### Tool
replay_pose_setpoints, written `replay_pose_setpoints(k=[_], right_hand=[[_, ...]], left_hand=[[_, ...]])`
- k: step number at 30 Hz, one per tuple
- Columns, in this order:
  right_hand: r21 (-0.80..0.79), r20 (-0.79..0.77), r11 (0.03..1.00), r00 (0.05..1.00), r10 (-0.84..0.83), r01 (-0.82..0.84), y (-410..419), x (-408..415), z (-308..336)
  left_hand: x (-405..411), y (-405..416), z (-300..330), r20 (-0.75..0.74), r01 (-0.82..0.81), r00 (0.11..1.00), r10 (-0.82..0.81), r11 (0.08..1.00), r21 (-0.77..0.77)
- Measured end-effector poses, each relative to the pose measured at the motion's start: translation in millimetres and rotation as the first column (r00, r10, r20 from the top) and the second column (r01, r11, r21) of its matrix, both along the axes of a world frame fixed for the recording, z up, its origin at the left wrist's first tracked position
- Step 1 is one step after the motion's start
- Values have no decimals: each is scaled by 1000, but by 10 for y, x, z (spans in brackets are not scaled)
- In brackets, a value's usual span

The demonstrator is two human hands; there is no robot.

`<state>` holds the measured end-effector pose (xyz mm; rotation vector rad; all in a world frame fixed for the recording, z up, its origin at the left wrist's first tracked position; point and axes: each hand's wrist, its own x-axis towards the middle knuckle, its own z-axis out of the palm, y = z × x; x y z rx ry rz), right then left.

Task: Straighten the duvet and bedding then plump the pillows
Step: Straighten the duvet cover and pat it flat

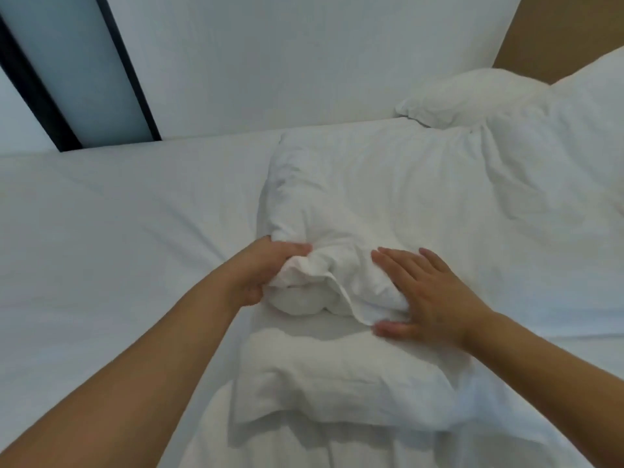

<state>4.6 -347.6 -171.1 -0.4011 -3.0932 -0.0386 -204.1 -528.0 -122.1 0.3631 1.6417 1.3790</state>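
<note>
A bunched white duvet [388, 197] lies across the middle and right of the bed, its near corner rolled into a lump. My left hand [260, 271] grips the left side of that lump, thumb on top and fingers tucked underneath. My right hand [429, 295] rests on the lump's right side with straight fingers spread on top and the thumb under the fabric edge. A second fold of the duvet [337, 383] sits nearer to me. A white pillow [472, 96] lies at the far right against the headboard.
The flat white sheet [101, 231] covers the left half of the bed. A white wall [304, 55] runs behind it, with a dark-framed panel [84, 72] at the far left and a brown headboard [557, 28] at the top right.
</note>
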Motion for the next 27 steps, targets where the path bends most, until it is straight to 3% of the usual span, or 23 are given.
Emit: replay_pose_setpoints(k=[2, 4, 6, 7, 8, 10, 12, 15, 17, 19, 20, 21, 22, 23, 24, 25, 27], right_hand=[[62, -41, 992, 993, -109, 111, -16, 45, 13], [76, -177, 976, 966, -188, 203, -4, 88, 113], [52, -333, 966, 916, -222, 253, -34, 144, 344], [48, -327, 958, 910, -254, 284, -61, 182, 496], [73, -262, 947, 922, -284, 312, -93, 210, 637], [197, -10, 945, 964, -266, 262, -258, 229, 851], [265, 193, 945, 950, -247, 192, -488, 244, 1027], [277, 234, 946, 943, -236, 168, -723, 347, 1213], [281, 245, 949, 945, -215, 143, -843, 429, 1066], [237, 306, 964, 933, -191, 120, -1006, 488, 641], [195, 331, 970, 922, -203, 144, -1046, 523, 387], [157, 326, 969, 916, -232, 189, -1030, 564, 188], [122, 282, 965, 924, -257, 231, -977, 604, 67], [88, 212, 962, 938, -272, 259, -904, 643, 16], [68, 143, 960, 950, -278, 271, -828, 683, 1], [69, 84, 962, 959, -270, 265, -776, 713, 9], [115, -27, 964, 971, -237, 239, -724, 723, 19]], left_hand=[[125, 20, 205, 138, -170, 978, 157, 981, 91], [230, -14, 510, 272, -323, 925, 267, 928, 185], [307, -143, 612, 361, -375, 891, 275, 895, 244], [402, -247, 551, 362, -366, 890, 277, 908, 205], [510, -358, 393, 330, -312, 909, 254, 941, 134], [731, -611, 8, 125, -151, 979, 159, 986, -67], [796, -842, -163, -60, -77, 996, 66, 974, -214], [554, -1020, -69, -72, -163, 985, 154, 975, -150], [489, -1068, -98, -243, -172, 963, 117, 961, -218], [625, -1072, -272, -536, -197, 842, -61, 891, -410], [718, -1076, -373, -683, -274, 722, -110, 861, -428], [817, -1068, -432, -818, -338, 562, -125, 868, -365], [936, -1066, -415, -931, -351, 360, -68, 914, -203], [1068, -1068, -373, -984, -278, 179, -2, 959, -52], [1193, -1061, -330, -997, -169, 80, -10, 985, -23], [1309, -1062, -323, -995, -75, -11, -94, 993, -93], [1362, -1078, -445, -947, -37, -81, -311, 950, -309]])
